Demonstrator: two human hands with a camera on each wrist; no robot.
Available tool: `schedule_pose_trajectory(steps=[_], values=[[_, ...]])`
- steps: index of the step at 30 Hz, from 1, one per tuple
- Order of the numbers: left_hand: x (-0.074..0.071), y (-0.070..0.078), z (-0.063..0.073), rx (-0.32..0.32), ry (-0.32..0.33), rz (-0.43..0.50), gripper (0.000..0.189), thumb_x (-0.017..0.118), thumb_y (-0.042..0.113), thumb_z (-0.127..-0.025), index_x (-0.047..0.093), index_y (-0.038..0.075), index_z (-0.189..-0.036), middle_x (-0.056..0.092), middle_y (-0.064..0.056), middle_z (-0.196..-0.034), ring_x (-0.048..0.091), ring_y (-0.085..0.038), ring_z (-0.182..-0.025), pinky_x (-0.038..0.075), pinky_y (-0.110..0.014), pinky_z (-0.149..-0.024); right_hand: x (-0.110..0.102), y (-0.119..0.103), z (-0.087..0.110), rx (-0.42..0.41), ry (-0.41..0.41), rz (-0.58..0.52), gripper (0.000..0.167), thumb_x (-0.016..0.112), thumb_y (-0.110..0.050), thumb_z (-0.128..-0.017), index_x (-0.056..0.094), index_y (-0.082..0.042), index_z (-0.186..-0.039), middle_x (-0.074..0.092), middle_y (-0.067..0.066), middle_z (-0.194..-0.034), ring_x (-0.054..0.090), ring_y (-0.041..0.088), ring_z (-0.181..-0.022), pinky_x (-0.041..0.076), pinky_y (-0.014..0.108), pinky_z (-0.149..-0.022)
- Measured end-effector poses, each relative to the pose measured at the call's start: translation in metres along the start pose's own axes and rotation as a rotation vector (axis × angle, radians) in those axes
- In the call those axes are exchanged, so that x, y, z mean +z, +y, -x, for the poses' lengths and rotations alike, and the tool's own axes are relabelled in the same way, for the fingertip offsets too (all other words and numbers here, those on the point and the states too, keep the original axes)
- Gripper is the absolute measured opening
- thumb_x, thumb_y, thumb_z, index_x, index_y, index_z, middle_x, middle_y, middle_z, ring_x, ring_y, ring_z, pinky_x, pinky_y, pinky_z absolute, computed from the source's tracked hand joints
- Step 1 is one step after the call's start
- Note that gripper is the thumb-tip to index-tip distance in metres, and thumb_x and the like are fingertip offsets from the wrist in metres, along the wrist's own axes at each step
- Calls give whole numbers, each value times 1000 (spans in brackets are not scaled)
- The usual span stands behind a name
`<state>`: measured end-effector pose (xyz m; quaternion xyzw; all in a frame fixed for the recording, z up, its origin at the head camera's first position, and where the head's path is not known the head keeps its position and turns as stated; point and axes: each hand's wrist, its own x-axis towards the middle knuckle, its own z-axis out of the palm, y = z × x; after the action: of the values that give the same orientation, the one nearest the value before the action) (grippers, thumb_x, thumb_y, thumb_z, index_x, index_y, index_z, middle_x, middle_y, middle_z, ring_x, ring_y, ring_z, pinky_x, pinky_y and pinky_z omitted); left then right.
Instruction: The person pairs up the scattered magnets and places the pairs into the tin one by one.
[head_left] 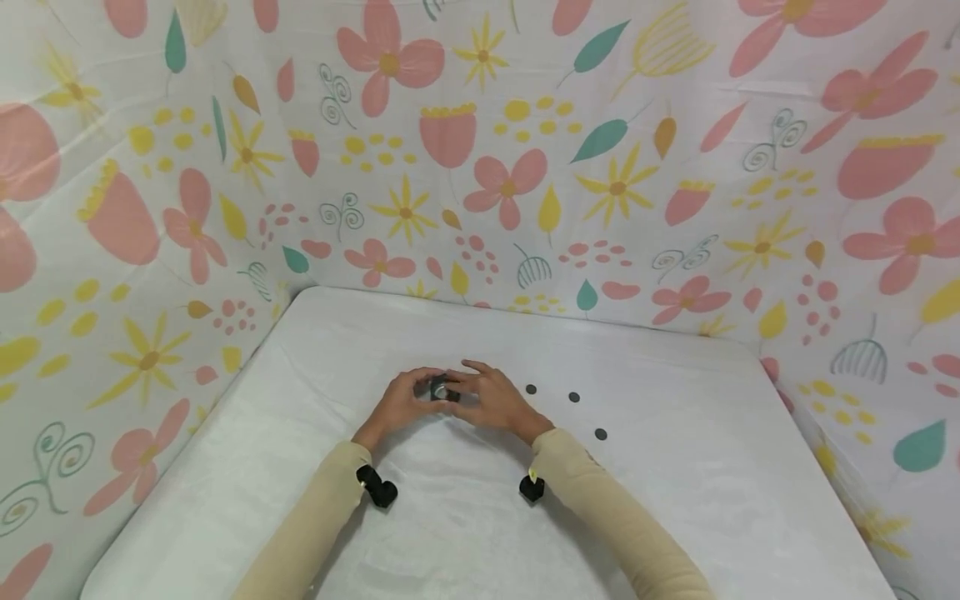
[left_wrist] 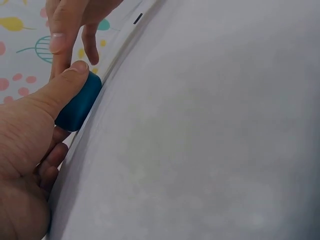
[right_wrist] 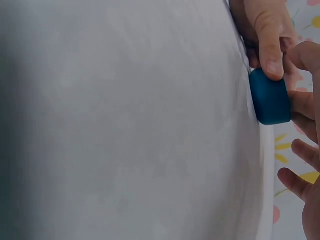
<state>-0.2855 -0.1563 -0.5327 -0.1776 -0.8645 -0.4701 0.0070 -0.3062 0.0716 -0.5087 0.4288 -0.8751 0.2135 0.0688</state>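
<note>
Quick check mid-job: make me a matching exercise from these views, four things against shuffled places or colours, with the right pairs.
Things:
1. Teal object
2. Three dark discs
3. Sleeves
4. Floral cloth

Place or colour:
A. Beige
B. Rising beyond the far edge of the white table
C. Held in the left grip
D. Lying spread apart on the table

Pairs: 1-C, 2-D, 3-A, 4-B

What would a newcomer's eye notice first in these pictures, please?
Probably the bold floral cloth first, rising behind the white table and along its sides. Next, the left hand, gripping a small blue object above the table, with the right hand beside it. Three dark discs lie right of the hands.
</note>
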Motion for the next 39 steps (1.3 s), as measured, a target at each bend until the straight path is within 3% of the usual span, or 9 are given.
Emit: schedule_pose_trajectory(steps=[9,18,23,29,34,39], values=[[0,5,1,-8,16,-9,61,88,28,-84,64,9,-137,66,-9,-135,62,-28,-117,48,-49,-101,0,2,3,-7,-7,-8,46,64,-45,-99,73,-10,-128,55,13,-148,46,40,-141,39,53,-114],[3,4,-3,5,-15,-16,66,86,28,-86,58,5,-141,63,-12,-137,59,-29,-123,47,-48,-105,-7,2,4,64,-57,-18,50,62,-51,-99,71,-14,-132,55,10,-149,46,33,-142,34,48,-118],[3,7,-2,-16,-33,-30,77,86,32,-85,50,4,-147,63,-14,-133,58,-30,-121,46,-50,-104,-17,-1,6,103,-44,-47,49,66,-46,-97,70,-14,-134,56,6,-149,46,28,-142,37,49,-116],[-4,14,3,-38,-45,-36,82,85,38,-86,46,9,-152,56,-14,-144,51,-33,-135,41,-53,-111,-33,-2,16,87,3,-75,51,72,-40,-94,68,-12,-136,58,7,-146,51,26,-137,42,49,-112],[-11,24,8,23,-35,-107,75,80,42,-90,48,14,-152,52,-5,-150,43,-28,-143,35,-54,-115,-50,-2,31,90,38,-95,59,74,-45,-93,62,-16,-143,57,3,-149,51,23,-137,43,48,-111],[-18,43,13,114,-21,-140,71,75,52,-90,53,19,-149,47,-6,-155,39,-28,-146,35,-56,-115,-72,-3,50,107,79,-141,65,77,-49,-90,61,-19,-144,56,0,-149,51,23,-137,47,49,-107]])
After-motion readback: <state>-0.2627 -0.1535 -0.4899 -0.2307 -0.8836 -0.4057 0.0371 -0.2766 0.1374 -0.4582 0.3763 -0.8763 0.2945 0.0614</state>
